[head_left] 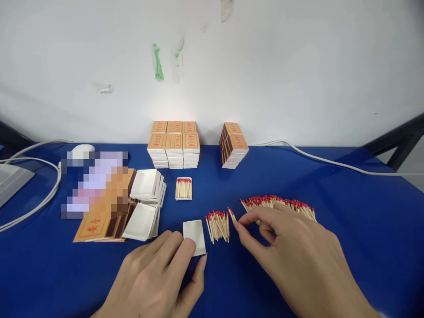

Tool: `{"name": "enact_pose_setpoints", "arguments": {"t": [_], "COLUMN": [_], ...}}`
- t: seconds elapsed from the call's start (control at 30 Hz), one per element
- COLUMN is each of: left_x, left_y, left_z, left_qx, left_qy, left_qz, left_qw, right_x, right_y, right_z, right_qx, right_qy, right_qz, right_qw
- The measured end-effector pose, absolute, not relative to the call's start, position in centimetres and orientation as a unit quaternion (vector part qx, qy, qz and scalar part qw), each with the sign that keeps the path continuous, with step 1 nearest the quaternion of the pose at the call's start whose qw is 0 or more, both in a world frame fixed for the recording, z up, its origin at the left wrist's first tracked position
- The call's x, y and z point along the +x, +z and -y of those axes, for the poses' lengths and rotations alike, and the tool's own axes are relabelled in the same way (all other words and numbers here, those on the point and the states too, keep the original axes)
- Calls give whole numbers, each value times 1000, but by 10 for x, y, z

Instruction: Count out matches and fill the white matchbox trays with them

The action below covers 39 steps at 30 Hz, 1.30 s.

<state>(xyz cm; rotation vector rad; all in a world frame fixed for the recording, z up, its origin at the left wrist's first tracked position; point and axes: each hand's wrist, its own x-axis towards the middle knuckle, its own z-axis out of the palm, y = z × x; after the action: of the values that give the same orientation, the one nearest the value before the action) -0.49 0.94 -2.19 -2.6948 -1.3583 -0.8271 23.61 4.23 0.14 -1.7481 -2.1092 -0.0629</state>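
My right hand (pixel 291 247) pinches a match (pixel 231 214) between thumb and index finger, its red head pointing up and away. Just left of it lies a small bunch of matches (pixel 218 227), heads facing the wall. A longer heap of matches (pixel 278 202) is partly hidden behind my right hand. My left hand (pixel 155 269) grips an empty white matchbox tray (pixel 194 234) at its near end, fingers on the left and thumb at the right corner. Farther off, a matchbox tray filled with matches (pixel 183 189) lies flat on the blue table (pixel 212 291).
Stacked white trays (pixel 144 183) and flat orange matchbox sleeves (pixel 94 227) sit at left, beside a blurred-out object (pixel 96 183). Matchbox stacks (pixel 174 150) and a smaller matchbox stack (pixel 233 145) stand against the wall. A white cable (pixel 324 161) crosses the right back.
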Motion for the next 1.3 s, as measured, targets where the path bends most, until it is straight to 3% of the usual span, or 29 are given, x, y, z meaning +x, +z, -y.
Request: {"name": "enact_pose_setpoints", "arguments": {"t": [0.47, 1.1, 1.3], "left_x": [-5, -5, -5], "left_y": [-22, -23, -25], "left_z": [-10, -10, -9], "left_qx": [-863, -865, -861], "left_qy": [-260, -260, -268], "left_qz": [434, 430, 432], "left_qw": [-2, -5, -9], "right_x": [226, 228, 239], "right_y": [5, 6, 7], "right_z": [-44, -47, -41], "right_qx": [-633, -626, -558], "right_qy": [79, 102, 105], "right_qz": [741, 746, 802], "right_qw": [209, 202, 186]}}
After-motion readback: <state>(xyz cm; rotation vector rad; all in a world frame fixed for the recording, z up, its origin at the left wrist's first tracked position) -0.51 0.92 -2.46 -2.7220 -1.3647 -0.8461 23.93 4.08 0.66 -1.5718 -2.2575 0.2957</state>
